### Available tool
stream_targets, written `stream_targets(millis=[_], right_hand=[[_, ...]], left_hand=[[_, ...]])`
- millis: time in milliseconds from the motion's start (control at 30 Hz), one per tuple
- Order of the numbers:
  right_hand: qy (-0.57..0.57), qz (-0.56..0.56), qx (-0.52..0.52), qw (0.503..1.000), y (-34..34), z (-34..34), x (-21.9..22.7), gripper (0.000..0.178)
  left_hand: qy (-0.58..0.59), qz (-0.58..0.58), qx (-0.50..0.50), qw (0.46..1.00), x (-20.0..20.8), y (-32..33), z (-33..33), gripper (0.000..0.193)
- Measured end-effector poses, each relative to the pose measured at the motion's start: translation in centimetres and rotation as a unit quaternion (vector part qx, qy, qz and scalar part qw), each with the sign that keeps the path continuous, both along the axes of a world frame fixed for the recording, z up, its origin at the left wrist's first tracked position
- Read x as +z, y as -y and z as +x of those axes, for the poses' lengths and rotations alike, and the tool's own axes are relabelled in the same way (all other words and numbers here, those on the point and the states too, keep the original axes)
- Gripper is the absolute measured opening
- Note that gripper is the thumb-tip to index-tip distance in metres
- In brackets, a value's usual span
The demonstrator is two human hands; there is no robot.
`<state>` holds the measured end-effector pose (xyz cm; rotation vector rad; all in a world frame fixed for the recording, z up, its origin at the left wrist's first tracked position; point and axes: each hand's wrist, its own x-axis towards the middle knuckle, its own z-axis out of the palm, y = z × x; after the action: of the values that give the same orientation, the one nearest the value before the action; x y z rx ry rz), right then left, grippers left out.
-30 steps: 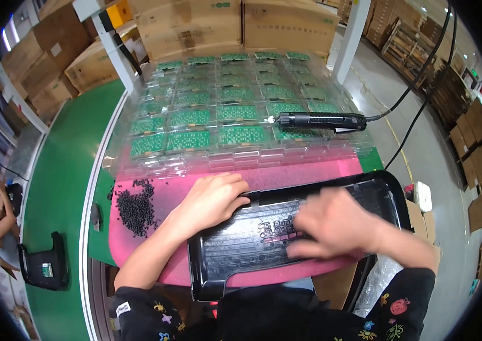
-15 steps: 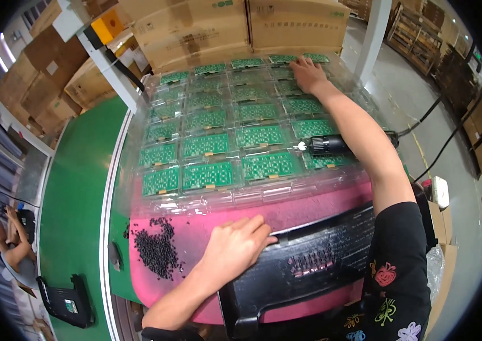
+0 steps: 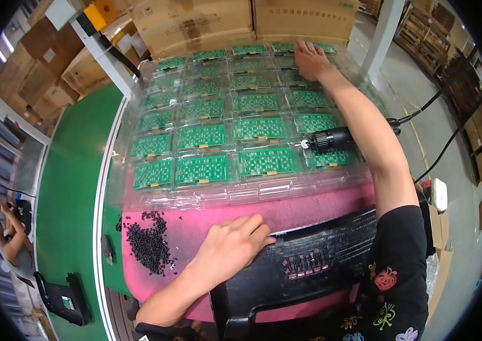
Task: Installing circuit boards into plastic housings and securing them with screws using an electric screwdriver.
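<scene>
My left hand point(image 3: 235, 247) has its fingers curled at the upper left edge of a black plastic housing point(image 3: 263, 284), gripping it. This housing lies tilted near my body, with a slotted vent in its middle. Stretched far forward, my right hand point(image 3: 311, 61) has its fingertips at the back row of a clear plastic tray point(image 3: 246, 192). Its fingers look extended over a green circuit board point(image 3: 325, 49), though the tips are partly hidden. Several rows of similar boards lie in the tray. Under my right forearm a black electric screwdriver point(image 3: 332, 139) rests across the boards.
A pile of small black parts point(image 3: 149, 241) lies on the pink mat point(image 3: 195, 221) at the left. Cardboard boxes point(image 3: 303, 23) stand behind the tray. Left of it runs a green bench point(image 3: 73, 199) with another black housing point(image 3: 63, 298); a person point(image 3: 10, 238) sits beyond.
The view has shifted slightly, moving the tray up and left in the picture. My right hand stays at the back row, its fingers closer together. My left hand keeps its hold.
</scene>
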<state>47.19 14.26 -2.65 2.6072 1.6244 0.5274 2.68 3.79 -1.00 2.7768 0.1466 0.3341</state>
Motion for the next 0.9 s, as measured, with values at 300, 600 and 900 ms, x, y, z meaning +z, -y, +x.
stream_targets(millis=[300, 600, 900], right_hand=[[-0.085, -0.044, -0.022, 0.995, 0.6, -1.1, 1.9, 0.056], [-0.004, -0.059, 0.009, 0.998, 0.0, -1.2, 1.2, 0.056], [0.17, 0.149, 0.26, 0.939, 6.3, -9.5, 8.0, 0.075]], left_hand=[[0.031, -0.017, -0.003, 0.999, -0.1, -0.1, -0.1, 0.022], [0.016, -0.011, -0.002, 1.0, -0.6, -0.1, 0.2, 0.027], [0.114, -0.052, 0.041, 0.991, -0.2, 0.2, -0.1, 0.035]])
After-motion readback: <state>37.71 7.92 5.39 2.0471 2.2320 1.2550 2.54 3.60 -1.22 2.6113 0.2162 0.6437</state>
